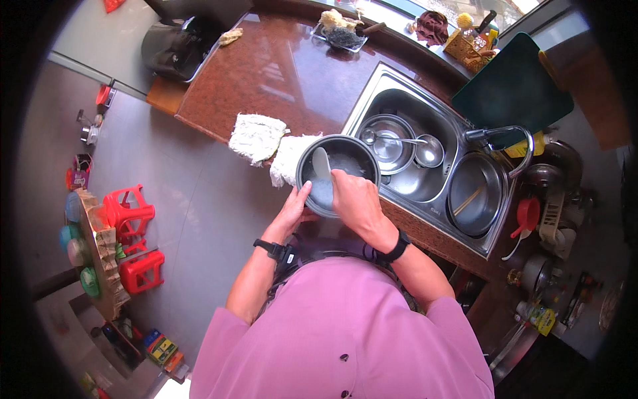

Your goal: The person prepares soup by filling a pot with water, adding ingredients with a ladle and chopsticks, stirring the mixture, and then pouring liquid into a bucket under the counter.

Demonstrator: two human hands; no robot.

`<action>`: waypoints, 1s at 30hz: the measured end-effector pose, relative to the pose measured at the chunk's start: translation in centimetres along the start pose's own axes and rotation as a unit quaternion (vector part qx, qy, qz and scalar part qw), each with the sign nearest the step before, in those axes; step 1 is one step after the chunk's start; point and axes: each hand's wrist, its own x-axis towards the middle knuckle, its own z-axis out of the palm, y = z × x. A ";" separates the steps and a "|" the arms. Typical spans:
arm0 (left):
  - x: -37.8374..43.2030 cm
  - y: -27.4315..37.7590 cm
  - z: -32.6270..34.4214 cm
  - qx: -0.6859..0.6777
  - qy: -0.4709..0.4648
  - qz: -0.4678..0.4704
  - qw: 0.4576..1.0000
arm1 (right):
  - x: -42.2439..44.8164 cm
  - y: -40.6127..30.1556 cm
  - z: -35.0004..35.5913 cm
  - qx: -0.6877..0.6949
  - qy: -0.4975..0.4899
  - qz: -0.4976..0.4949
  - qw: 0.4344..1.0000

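A round dark-lined pot (351,149) with whitish, cloudy contents sits at the front edge of the counter, close to the sink. My left hand (289,212) grips its near-left rim, thumb on top and the fingers mostly hidden below. In my right hand (356,197) is the handle of a pale rice paddle (320,162), whose blade leans inside the pot. Two folded white cloths, one (256,137) farther left and one (289,157) against the pot, lie along the counter edge.
The steel sink (413,192) holds a metal bowl (384,159) and a ladle (429,151). Over its right side stands a pan (473,199) with chopsticks. A faucet (521,134) arches there. Red stools (129,209) stand on the floor at left.
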 end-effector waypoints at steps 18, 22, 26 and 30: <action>1.5 -0.1 1.3 -0.058 0.016 0.042 0.997 | -2.2 3.3 -1.3 -0.233 -0.040 -0.082 0.968; 1.3 0.1 1.5 -0.069 0.018 0.030 0.997 | -2.2 3.2 -1.0 -0.306 -0.023 -0.077 0.949; 1.6 -0.6 1.5 -0.072 0.031 0.046 0.996 | -3.0 2.6 0.8 -0.297 -0.081 -0.034 0.951; 2.1 -1.1 0.9 -0.076 0.013 0.040 0.996 | -2.7 0.9 -1.1 -0.290 -0.039 -0.024 0.956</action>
